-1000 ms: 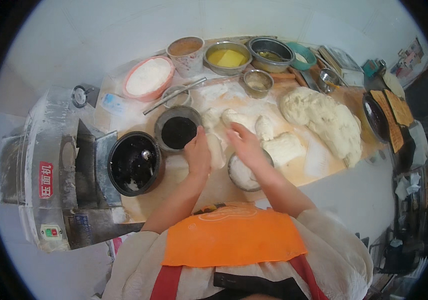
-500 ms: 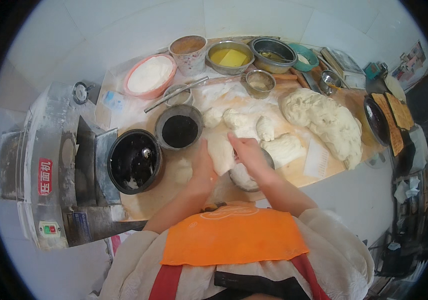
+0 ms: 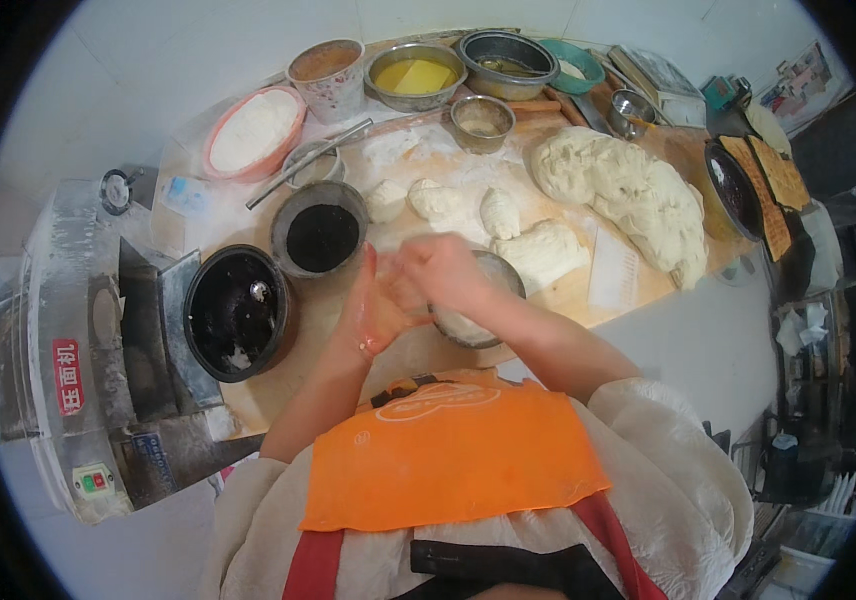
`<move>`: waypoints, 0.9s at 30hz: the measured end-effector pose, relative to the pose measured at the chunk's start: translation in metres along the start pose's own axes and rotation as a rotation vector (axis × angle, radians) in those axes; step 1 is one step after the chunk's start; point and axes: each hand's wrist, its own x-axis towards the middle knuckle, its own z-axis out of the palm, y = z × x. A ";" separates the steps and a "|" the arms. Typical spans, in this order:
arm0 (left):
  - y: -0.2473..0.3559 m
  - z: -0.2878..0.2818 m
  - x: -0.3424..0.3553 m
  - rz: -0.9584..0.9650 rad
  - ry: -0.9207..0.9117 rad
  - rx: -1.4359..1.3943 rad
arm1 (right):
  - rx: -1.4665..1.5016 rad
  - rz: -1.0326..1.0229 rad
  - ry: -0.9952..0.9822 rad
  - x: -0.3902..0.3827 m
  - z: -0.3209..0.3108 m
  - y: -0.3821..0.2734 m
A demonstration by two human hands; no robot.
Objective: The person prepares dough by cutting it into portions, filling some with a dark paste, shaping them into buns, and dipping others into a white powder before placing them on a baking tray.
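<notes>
My left hand [image 3: 378,297] is turned palm up, thumb raised and fingers stretched toward the right hand. Curled close over its fingers, my right hand [image 3: 448,272] is smeared by motion; what it holds, if anything, is hidden. Partly beneath my right hand and forearm stands a metal bowl [image 3: 510,277] with pale powder in it. Just beyond my left hand is a bowl of black filling [image 3: 323,238]. Small dough pieces [image 3: 499,213] lie on the floured board, with a flatter dough piece [image 3: 551,250] to their right.
A dark pot [image 3: 193,320] stands at the left beside a grey machine [image 3: 68,300]. A large dough mass [image 3: 628,190] and a white scraper [image 3: 613,272] lie right. Along the back are a pink flour basin [image 3: 298,125], a patterned bucket [image 3: 338,95] and a yellow-liquid bowl [image 3: 413,100].
The dough piece that hung between my hands is out of sight. My right hand has moved over my left hand's fingers. The whole view has shifted, so the board sits higher and further left.
</notes>
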 end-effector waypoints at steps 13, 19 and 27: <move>0.011 -0.032 0.027 0.347 0.048 0.302 | -0.257 0.754 0.029 -0.129 -0.087 0.078; 0.000 -0.049 0.054 0.248 0.020 0.070 | -0.366 0.366 0.102 -0.134 -0.064 0.075; -0.018 -0.053 0.086 -0.037 0.024 0.277 | -0.589 0.125 -0.053 -0.140 -0.025 0.058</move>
